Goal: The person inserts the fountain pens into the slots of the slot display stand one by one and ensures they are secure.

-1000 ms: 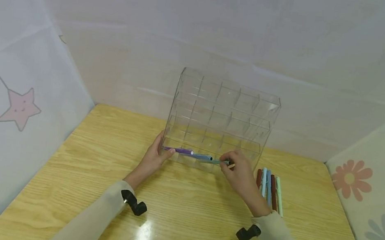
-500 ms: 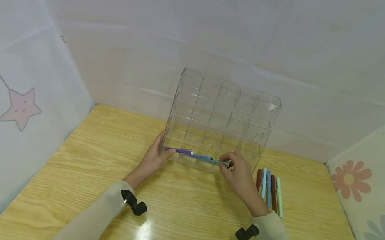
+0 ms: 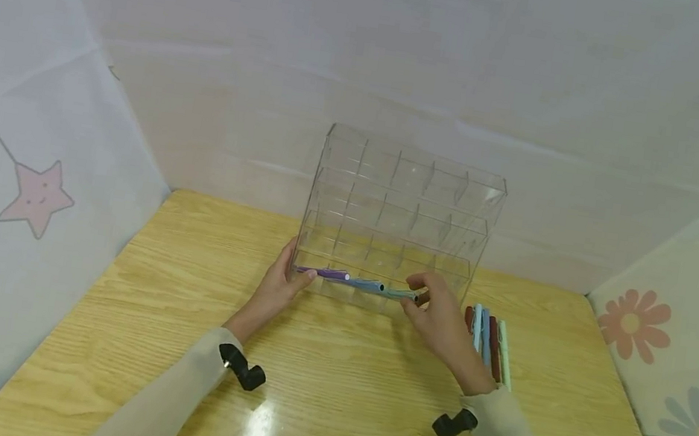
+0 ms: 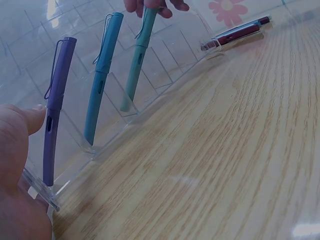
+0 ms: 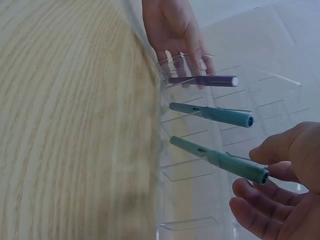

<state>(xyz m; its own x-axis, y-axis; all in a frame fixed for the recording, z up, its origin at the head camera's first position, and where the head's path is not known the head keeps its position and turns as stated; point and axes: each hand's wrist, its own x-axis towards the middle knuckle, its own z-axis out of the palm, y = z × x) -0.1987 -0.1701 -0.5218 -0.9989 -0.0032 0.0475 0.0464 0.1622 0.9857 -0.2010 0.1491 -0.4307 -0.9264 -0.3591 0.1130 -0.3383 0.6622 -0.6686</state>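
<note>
A clear tiered pen rack (image 3: 406, 200) with small compartments stands tilted at the back of the table. My left hand (image 3: 277, 284) grips its lower left side, thumb in front beside the purple pen (image 4: 55, 100). In the lowest row, the purple, blue-teal (image 4: 101, 70) and green (image 5: 220, 160) pens each lean in a compartment, caps up. Around the green pen's cap end, my right hand (image 3: 438, 325) has its thumb and fingers spread apart. Thumb and cap look very close in the right wrist view; contact is hard to tell.
Right of the rack, several capped pens lie side by side on the wooden table (image 3: 323, 395): dark red, light blue, blue and pale green (image 3: 505, 354). White cloth walls with a star (image 3: 39, 196) and flowers (image 3: 635, 325) enclose the table.
My right thumb and fingers have parted from their pinch on the green pen, which stays in the rack. The left hand keeps its grip in the same place.
</note>
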